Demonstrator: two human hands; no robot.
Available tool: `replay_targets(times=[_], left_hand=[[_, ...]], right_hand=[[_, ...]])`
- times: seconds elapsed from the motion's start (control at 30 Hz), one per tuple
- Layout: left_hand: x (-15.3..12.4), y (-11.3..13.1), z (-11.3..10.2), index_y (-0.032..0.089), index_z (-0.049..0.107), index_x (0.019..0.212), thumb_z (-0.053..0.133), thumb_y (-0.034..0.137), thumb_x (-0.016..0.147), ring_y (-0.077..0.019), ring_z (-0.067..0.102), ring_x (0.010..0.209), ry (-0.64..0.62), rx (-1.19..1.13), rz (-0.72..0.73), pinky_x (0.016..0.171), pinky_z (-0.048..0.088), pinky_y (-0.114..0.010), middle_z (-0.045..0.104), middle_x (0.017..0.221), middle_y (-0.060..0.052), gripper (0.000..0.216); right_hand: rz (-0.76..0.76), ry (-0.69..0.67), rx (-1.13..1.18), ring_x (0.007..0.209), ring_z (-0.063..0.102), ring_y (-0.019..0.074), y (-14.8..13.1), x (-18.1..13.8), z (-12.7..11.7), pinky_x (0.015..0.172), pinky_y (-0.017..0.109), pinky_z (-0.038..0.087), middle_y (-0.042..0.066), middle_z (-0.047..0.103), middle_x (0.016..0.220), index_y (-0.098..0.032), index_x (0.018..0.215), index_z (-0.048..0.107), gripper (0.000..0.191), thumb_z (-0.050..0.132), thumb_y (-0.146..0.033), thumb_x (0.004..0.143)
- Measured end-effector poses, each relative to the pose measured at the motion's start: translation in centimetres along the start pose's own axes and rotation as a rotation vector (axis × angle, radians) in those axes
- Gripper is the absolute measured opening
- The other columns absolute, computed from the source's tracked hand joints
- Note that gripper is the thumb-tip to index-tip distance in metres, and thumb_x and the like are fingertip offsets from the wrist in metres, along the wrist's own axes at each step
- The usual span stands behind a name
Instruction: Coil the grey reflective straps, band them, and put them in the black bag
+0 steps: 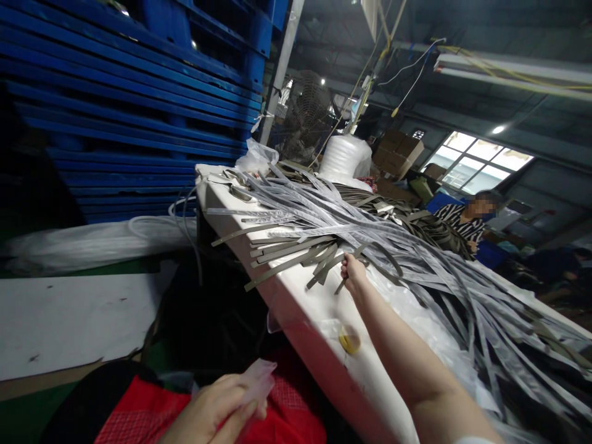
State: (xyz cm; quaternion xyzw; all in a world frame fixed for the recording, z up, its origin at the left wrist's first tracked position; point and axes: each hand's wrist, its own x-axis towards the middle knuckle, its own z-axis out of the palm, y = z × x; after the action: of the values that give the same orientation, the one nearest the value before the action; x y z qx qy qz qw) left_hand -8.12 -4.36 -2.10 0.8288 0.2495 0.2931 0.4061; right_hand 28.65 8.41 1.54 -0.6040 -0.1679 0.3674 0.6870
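Note:
My left hand (pixel 217 401) is low in front of my lap, its fingers closed round a crumpled piece of clear plastic (pixel 259 377). My right hand (pixel 354 271) reaches out over the table, fingers closed at the end of an olive-grey strap (pixel 341 285). Several more olive straps (pixel 277 250) lie beside it, their ends poking over the near table edge. Across them spreads a heap of straps in clear plastic sleeves (pixel 351 225). What my right fingers pinch is partly hidden by the hand.
The white-covered table (pixel 319 305) runs from far left to near right, a yellow round thing (pixel 349 340) on it. Blue pallets (pixel 161 117) are stacked at left. A white roll (pixel 345 157) stands at the back. A person in a striped top (pixel 462 222) is across the table.

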Motion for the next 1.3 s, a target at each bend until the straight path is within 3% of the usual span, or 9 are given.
replay_targets(times=[0.13, 0.33, 0.5, 0.57, 0.7, 0.8, 0.9, 1.07, 1.3], left_hand=[[0.3, -0.2, 0.1, 0.027, 0.070, 0.086, 0.046, 0.032, 0.093, -0.0123, 0.069, 0.081, 0.007, -0.052, -0.023, 0.078, 0.052, -0.013, 0.074, 0.087, 0.002, 0.026], [0.5, -0.7, 0.0, 0.028, 0.073, 0.087, 0.046, 0.038, 0.093, -0.0151, 0.071, 0.083, -0.007, -0.084, -0.144, 0.076, 0.055, -0.016, 0.074, 0.087, 0.001, 0.029], [0.5, -2.5, -0.7, 0.028, 0.075, 0.088, 0.048, 0.048, 0.091, -0.0171, 0.072, 0.086, 0.124, -0.054, -0.284, 0.080, 0.056, -0.019, 0.076, 0.090, 0.001, 0.033], [0.5, -3.2, -1.1, 0.029, 0.075, 0.088, 0.050, 0.051, 0.089, -0.0180, 0.072, 0.087, 0.173, -0.038, -0.320, 0.084, 0.055, -0.021, 0.076, 0.093, 0.001, 0.034], [0.6, -4.0, -2.3, 0.029, 0.075, 0.090, 0.052, 0.051, 0.088, -0.0187, 0.071, 0.092, 0.215, -0.008, -0.366, 0.088, 0.054, -0.022, 0.076, 0.098, 0.001, 0.033], [0.3, -3.3, -3.6, 0.027, 0.074, 0.092, 0.051, 0.049, 0.089, -0.0192, 0.070, 0.096, 0.218, 0.010, -0.369, 0.090, 0.053, -0.023, 0.075, 0.101, 0.001, 0.032], [-0.4, -1.8, -4.5, 0.023, 0.073, 0.096, 0.050, 0.043, 0.091, -0.0201, 0.069, 0.095, 0.152, -0.022, -0.345, 0.086, 0.054, -0.024, 0.073, 0.102, 0.000, 0.031], [-1.4, -0.1, -4.5, 0.019, 0.072, 0.097, 0.043, 0.030, 0.097, -0.0166, 0.066, 0.099, 0.050, -0.002, -0.194, 0.092, 0.050, -0.027, 0.072, 0.106, -0.006, 0.031], [-2.0, 0.6, -4.2, 0.017, 0.071, 0.098, 0.041, 0.034, 0.099, -0.0158, 0.064, 0.098, -0.004, -0.086, -0.148, 0.088, 0.050, -0.026, 0.069, 0.106, -0.008, 0.035]], right_hand=[[0.032, -0.063, 0.106, 0.032, 0.019, 0.0020, -2.1, -2.8, -0.6, 0.030, 0.015, 0.013, -0.011, 0.029, 0.047, -0.019, 0.062, 0.036, 0.031, 0.043, -0.019, 0.093], [0.043, -0.138, 0.196, 0.030, 0.017, 0.0025, -2.1, -8.1, -1.9, 0.028, 0.016, 0.014, -0.012, 0.026, 0.041, -0.021, 0.057, 0.031, 0.036, 0.049, -0.029, 0.087], [0.028, -0.178, 0.142, 0.031, 0.018, 0.0023, 0.5, -14.3, -1.0, 0.028, 0.015, 0.015, -0.013, 0.027, 0.040, -0.021, 0.059, 0.036, 0.043, 0.066, -0.046, 0.076], [0.026, -0.288, 0.082, 0.032, 0.021, 0.0030, 1.4, -17.7, -0.5, 0.029, 0.015, 0.019, -0.012, 0.030, 0.040, -0.021, 0.060, 0.040, 0.045, 0.069, -0.053, 0.073], [-0.166, -0.714, -0.148, 0.043, 0.047, 0.0114, 2.6, -24.0, 0.5, 0.040, 0.023, 0.041, -0.004, 0.052, 0.049, -0.024, 0.072, 0.061, 0.038, 0.064, -0.062, 0.074], [-0.220, -0.814, -0.196, 0.058, 0.058, 0.0171, 2.5, -25.9, 1.0, 0.050, 0.028, 0.049, 0.000, 0.063, 0.062, -0.028, 0.084, 0.070, 0.035, 0.064, -0.061, 0.074], [-0.262, -0.734, -0.178, 0.052, 0.055, 0.0146, 1.7, -25.3, 1.4, 0.046, 0.026, 0.044, 0.002, 0.061, 0.060, -0.023, 0.090, 0.072, 0.035, 0.060, -0.054, 0.083], [-0.608, -0.126, -0.156, 0.034, 0.035, 0.0069, 0.4, -22.2, 2.6, 0.034, 0.021, 0.023, -0.006, 0.044, 0.042, -0.014, 0.083, 0.070, 0.034, 0.058, -0.045, 0.088], [-0.628, -0.168, -0.204, 0.035, 0.035, 0.0068, 0.1, -22.0, 2.8, 0.036, 0.020, 0.023, -0.007, 0.039, 0.040, -0.013, 0.076, 0.067, 0.032, 0.055, -0.039, 0.090]])
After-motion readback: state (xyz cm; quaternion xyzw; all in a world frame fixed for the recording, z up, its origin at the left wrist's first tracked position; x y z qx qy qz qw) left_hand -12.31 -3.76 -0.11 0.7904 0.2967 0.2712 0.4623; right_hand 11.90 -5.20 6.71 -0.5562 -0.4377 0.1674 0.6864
